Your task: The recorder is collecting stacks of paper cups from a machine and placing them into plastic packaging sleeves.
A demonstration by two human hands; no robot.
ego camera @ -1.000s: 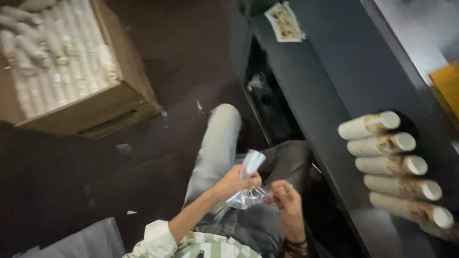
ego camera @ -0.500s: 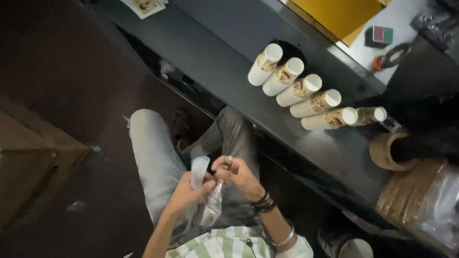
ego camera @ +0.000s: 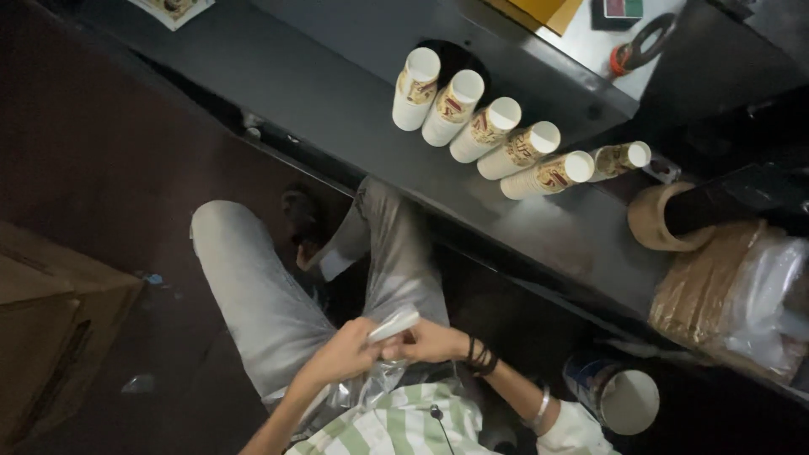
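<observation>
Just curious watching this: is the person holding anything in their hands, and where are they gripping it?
Both hands, left hand and right hand, hold a small stack of white cups in a clear plastic sleeve, gripping near the stack's top end over the lap.

Trousers [ego camera: 261,295]: you wear pale grey ones, above your hands.
Shirt [ego camera: 396,425]: green and white stripes, below your hands.
Right hand [ego camera: 430,341]: dark bands [ego camera: 480,356] at your wrist; a silver bangle [ego camera: 539,410] further up the forearm.
Left hand [ego camera: 341,355]: bare wrist.
Cuff [ego camera: 577,430]: white, past the bangle.
</observation>
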